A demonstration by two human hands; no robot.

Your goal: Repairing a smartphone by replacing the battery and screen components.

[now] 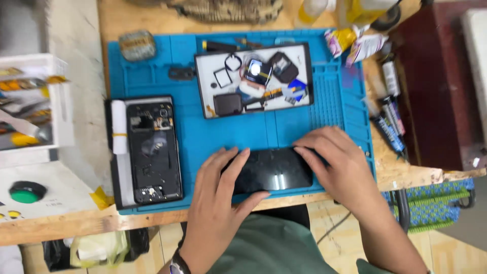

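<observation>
A black phone (274, 170) lies flat, glossy side up, at the near edge of the blue work mat (203, 137). My left hand (220, 195) grips its left end, fingers on top and thumb at the near edge. My right hand (337, 165) presses on its right end with fingers spread over the glass. To the left lies an opened black phone (153, 152) with its insides showing, beside a white strip (119, 127).
A white tray (253, 81) with small black phone parts sits at the back of the mat. Glue tubes (389, 122) lie at the right on the wooden bench. A white bin of tools (30, 101) and a green button (26, 192) are on the left.
</observation>
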